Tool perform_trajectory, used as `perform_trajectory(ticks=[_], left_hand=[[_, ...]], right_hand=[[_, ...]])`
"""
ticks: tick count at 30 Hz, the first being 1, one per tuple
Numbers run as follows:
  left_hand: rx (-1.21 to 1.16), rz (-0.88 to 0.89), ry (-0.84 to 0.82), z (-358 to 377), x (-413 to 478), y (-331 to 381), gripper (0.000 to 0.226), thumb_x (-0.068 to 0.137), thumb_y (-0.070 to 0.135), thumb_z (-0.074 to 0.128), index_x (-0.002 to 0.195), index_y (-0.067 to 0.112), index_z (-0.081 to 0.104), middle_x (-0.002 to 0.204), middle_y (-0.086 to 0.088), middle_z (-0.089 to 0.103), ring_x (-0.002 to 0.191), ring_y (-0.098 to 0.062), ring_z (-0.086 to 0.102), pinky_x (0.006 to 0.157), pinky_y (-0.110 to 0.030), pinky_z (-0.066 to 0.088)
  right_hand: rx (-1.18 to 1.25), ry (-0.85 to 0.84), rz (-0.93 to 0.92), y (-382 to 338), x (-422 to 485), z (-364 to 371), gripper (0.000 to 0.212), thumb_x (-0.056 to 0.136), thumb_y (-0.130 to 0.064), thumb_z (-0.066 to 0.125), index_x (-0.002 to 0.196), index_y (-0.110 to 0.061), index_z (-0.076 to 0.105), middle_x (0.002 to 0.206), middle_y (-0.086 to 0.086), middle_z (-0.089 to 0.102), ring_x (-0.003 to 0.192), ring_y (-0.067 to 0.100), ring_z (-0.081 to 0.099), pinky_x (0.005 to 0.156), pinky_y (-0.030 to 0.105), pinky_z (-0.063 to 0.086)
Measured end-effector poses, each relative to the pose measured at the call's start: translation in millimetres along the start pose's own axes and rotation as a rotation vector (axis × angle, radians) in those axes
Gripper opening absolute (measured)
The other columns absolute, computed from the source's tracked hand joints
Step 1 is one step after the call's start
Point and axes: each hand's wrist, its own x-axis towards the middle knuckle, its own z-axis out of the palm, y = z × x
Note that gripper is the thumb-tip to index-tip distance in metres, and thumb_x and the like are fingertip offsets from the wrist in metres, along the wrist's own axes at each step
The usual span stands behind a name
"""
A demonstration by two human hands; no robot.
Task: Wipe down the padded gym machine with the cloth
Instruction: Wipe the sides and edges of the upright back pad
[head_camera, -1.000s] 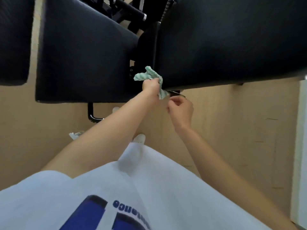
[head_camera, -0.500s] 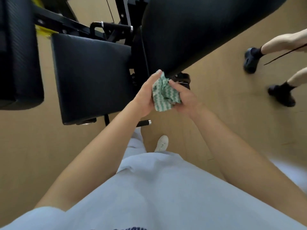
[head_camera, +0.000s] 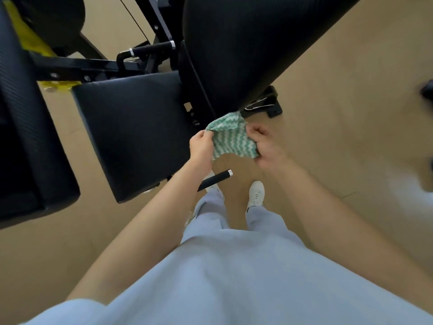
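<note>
A green-and-white zigzag cloth is stretched between both hands, just below the lower tip of the big black back pad. My left hand pinches the cloth's left edge. My right hand grips its right edge. The cloth's top corner touches the pad's tip. A black seat pad lies to the left of my hands, and another black pad fills the far left.
A black frame with a chrome-ringed handle runs behind the seat pad. A black grip bar juts out under my left wrist. A black foot bracket sits on the tan floor. My white shoes stand below.
My left hand has drawn the cloth back from the pad's edge, and my right hand has taken hold of it too. Both hands have spread it flat. The view swung away from the machine.
</note>
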Motion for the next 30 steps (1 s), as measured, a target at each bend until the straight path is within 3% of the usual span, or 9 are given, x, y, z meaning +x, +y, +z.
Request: perform_trajectory(ticks=[5,8,11,13,15,18,23,27,30], left_hand=[[-0.092,-0.045,-0.090,18.9,-6.4,10.8,0.032,0.103,0.036,0.060,0.090,0.010,0.073,0.100,-0.013,0.075,0.091,-0.031,0.071,0.081,-0.042,0.056],[-0.164,-0.077,-0.201,31.9,-15.5,13.2,0.035,0.103,0.039,0.059,0.095,0.008,0.075,0.101,-0.011,0.079,0.096,-0.030,0.076,0.088,-0.042,0.061],[-0.115,-0.056,-0.221,36.0,-21.2,10.8,0.036,0.106,0.038,0.055,0.098,0.009,0.074,0.095,-0.008,0.079,0.090,-0.025,0.077,0.087,-0.041,0.063],[-0.042,-0.007,-0.166,29.1,-17.6,5.6,0.043,0.106,0.041,0.052,0.095,0.005,0.071,0.097,-0.010,0.078,0.092,-0.028,0.076,0.086,-0.042,0.063],[0.046,0.034,-0.103,19.3,-9.6,-1.9,0.044,0.104,0.047,0.051,0.088,0.008,0.063,0.095,-0.010,0.071,0.087,-0.029,0.069,0.080,-0.042,0.057],[0.154,0.059,-0.112,9.5,-7.3,-8.5,0.035,0.097,0.046,0.060,0.090,0.012,0.063,0.089,-0.013,0.064,0.080,-0.028,0.062,0.075,-0.046,0.054],[0.263,-0.031,-0.001,3.9,7.3,-14.6,0.033,0.089,0.041,0.070,0.085,0.009,0.069,0.087,-0.011,0.077,0.080,-0.035,0.075,0.074,-0.043,0.064],[0.224,-0.192,0.126,-4.5,20.3,-11.1,0.028,0.099,0.027,0.052,0.098,0.007,0.072,0.090,-0.009,0.078,0.070,-0.026,0.072,0.075,-0.038,0.065],[0.270,0.016,0.088,-4.5,21.2,3.5,0.026,0.102,0.029,0.052,0.118,0.017,0.069,0.120,-0.007,0.074,0.095,-0.020,0.069,0.096,-0.041,0.060]], right_hand=[[0.613,0.133,0.223,9.0,9.6,-11.8,0.024,0.105,-0.015,0.050,0.095,-0.004,0.069,0.081,0.007,0.076,0.070,0.019,0.077,0.059,0.030,0.062],[0.325,0.064,0.310,43.6,6.5,-10.0,0.030,0.107,0.000,0.034,0.088,-0.008,0.055,0.054,-0.004,0.068,0.048,0.002,0.065,0.051,0.012,0.052],[0.017,-0.137,0.275,55.6,-3.6,8.2,0.022,0.108,-0.024,0.044,0.110,-0.007,0.059,0.103,0.004,0.075,0.095,0.004,0.067,0.093,0.023,0.054],[-0.079,-0.259,0.274,45.2,-10.0,8.4,0.048,0.106,-0.041,0.047,0.139,-0.008,0.052,0.145,0.014,0.056,0.134,0.024,0.051,0.118,0.039,0.037],[0.169,-0.199,0.292,34.6,-7.8,0.6,0.054,0.108,-0.038,0.039,0.143,0.002,0.047,0.157,0.021,0.042,0.147,0.038,0.035,0.125,0.039,0.023],[0.605,-0.249,0.370,16.4,-12.3,-7.3,0.095,0.089,-0.070,0.051,0.150,0.001,0.041,0.160,0.023,0.037,0.148,0.040,0.036,0.126,0.051,0.020],[0.622,0.036,0.409,6.4,0.1,6.8,0.044,0.105,-0.021,0.051,0.142,0.002,0.048,0.136,0.025,0.062,0.122,0.037,0.063,0.105,0.054,0.049],[0.660,0.262,0.270,-1.5,2.1,13.7,0.037,0.107,-0.020,0.040,0.129,0.005,0.056,0.126,0.024,0.063,0.116,0.035,0.061,0.113,0.051,0.041],[0.802,0.146,0.316,-11.4,5.3,34.0,0.026,0.098,-0.017,0.050,0.115,-0.003,0.065,0.109,0.015,0.064,0.094,0.018,0.060,0.098,0.033,0.048]])
